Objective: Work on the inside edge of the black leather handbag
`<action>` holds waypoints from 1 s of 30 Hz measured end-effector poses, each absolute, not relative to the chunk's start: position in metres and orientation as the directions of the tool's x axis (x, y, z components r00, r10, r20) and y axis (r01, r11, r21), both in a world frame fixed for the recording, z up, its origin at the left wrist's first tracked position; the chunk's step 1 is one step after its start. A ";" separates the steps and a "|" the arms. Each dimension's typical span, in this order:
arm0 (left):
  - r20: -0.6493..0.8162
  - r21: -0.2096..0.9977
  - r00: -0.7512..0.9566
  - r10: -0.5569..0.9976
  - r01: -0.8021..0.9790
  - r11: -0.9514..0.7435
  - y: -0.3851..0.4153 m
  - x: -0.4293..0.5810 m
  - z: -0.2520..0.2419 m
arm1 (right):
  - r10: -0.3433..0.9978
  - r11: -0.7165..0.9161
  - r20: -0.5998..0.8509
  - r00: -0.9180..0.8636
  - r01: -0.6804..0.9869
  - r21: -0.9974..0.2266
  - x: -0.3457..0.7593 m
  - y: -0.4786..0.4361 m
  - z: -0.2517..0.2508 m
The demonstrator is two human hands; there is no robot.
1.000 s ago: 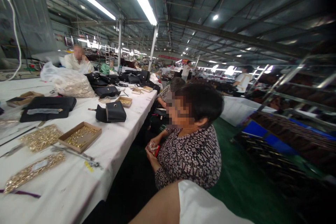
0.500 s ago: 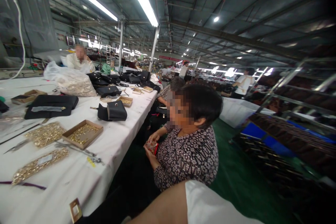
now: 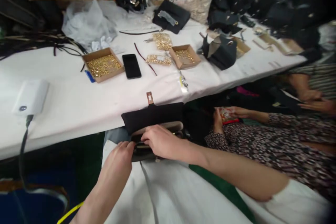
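Note:
A black handbag (image 3: 153,116) rests on my lap against the table edge, its flap laid back toward the table and its mouth open. At the flap's tip is a metal clasp plate (image 3: 149,98). My left hand (image 3: 121,155) is closed on the bag's left rim, fingertips at the opening. With fingers pinched together, my right hand (image 3: 160,140) reaches into the mouth, close to the left fingertips and a thin metallic line. What its fingertips hold is hidden. The bag's light lining shows behind my right hand.
The white table (image 3: 91,101) bears a box of gold hardware (image 3: 103,65), a phone (image 3: 131,66), a second hardware box (image 3: 185,56), a white power bank (image 3: 31,98) with cable, and several black bags. At right, a co-worker's hands (image 3: 225,114) hold a small packet.
My view has swung down and left from the workshop and co-worker to my lap. Both my hands now show at the black handbag; before, only part of one arm was visible.

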State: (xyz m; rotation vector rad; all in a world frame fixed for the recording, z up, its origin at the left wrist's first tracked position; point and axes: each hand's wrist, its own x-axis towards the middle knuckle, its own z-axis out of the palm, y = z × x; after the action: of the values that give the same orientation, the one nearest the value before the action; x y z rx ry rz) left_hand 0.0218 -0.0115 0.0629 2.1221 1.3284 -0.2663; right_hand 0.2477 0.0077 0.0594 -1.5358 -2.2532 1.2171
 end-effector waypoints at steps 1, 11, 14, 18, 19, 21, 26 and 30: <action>-0.452 0.410 0.466 0.760 0.866 -0.287 -0.016 0.018 0.056 | 0.816 0.149 -0.309 -0.489 0.694 -0.704 0.245 0.009 0.058; -0.075 0.583 0.449 0.890 0.744 -0.326 -0.062 -0.002 0.016 | 0.713 -0.160 -0.614 -0.339 0.773 -0.614 0.217 0.019 0.050; -0.024 0.610 0.431 0.902 0.721 -0.328 -0.069 0.001 0.014 | 0.708 -0.190 -0.593 -0.383 0.706 -0.683 0.211 0.022 0.036; -0.063 0.658 0.369 0.927 0.714 -0.240 -0.075 0.005 0.008 | 0.666 -0.257 -0.574 -0.476 0.577 -0.776 0.212 0.025 0.012; -0.068 0.671 0.330 0.941 0.714 -0.202 -0.075 0.005 0.007 | 0.649 -0.316 -0.592 -0.478 0.539 -0.781 0.214 0.026 0.007; -0.070 0.692 0.233 0.970 0.712 -0.121 -0.075 0.006 0.005 | 0.604 -0.473 -0.650 -0.461 0.449 -0.758 0.218 0.027 0.000; -0.136 0.691 0.122 0.983 0.723 0.006 -0.069 0.010 0.007 | 0.550 -0.626 -0.683 -0.481 0.304 -0.718 0.227 0.028 -0.005; -0.178 0.675 0.099 0.979 0.736 0.048 -0.068 0.013 0.012 | 0.596 -0.595 -0.645 -0.478 0.276 -0.755 0.227 0.026 -0.005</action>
State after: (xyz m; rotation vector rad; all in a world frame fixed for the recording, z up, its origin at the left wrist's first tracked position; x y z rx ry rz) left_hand 0.0125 -0.0677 0.0116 1.7401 1.6884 0.4842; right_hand 0.2274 0.0256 -0.0046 -1.4689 -1.2860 2.1783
